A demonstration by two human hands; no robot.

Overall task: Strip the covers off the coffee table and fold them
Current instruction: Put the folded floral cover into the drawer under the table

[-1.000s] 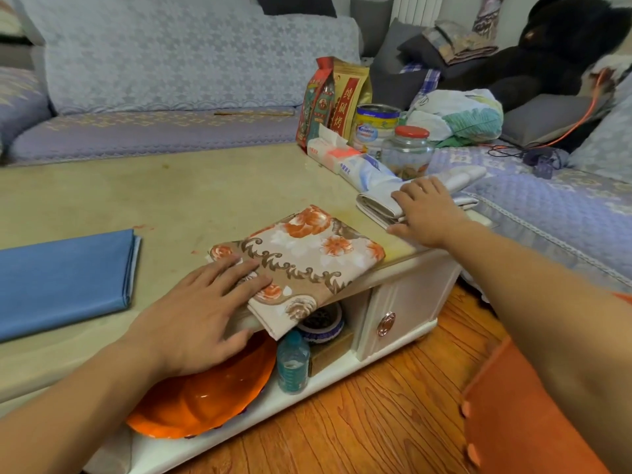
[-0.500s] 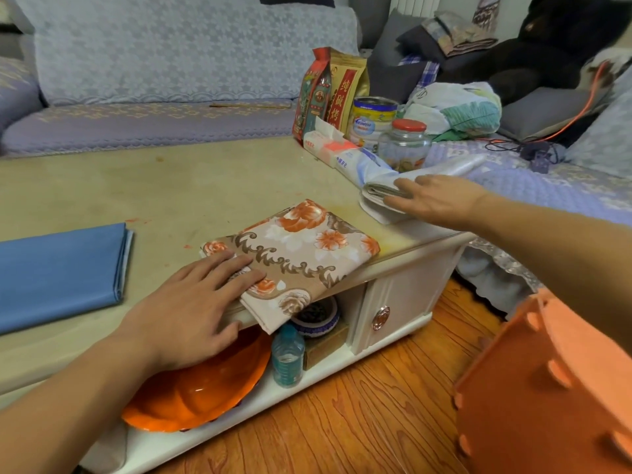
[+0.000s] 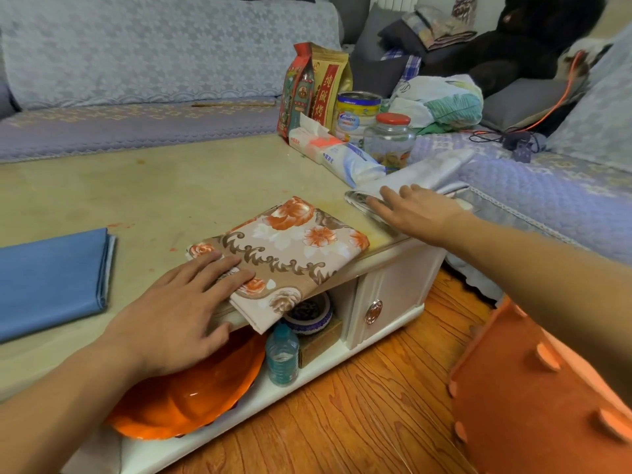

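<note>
Left hand [image 3: 178,309] flat on floral cover [image 3: 290,248], right hand [image 3: 413,208] flat on grey cover [image 3: 427,172], its far end blurred

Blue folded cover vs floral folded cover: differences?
The blue cover is plain; the floral cover is patterned. Blue lies fully on the coffee table, untouched; floral overhangs the near edge, with the left hand resting flat on it. Both are folded.

Big red Chinese characters, 纯碱烤, run down the gold snack bag [image 3: 331,84]. The yellow-and-blue tin [image 3: 357,112] carries a blue brand label, too blurred to read. Small print on the tissue pack [image 3: 333,155] stays illegible too.
</note>
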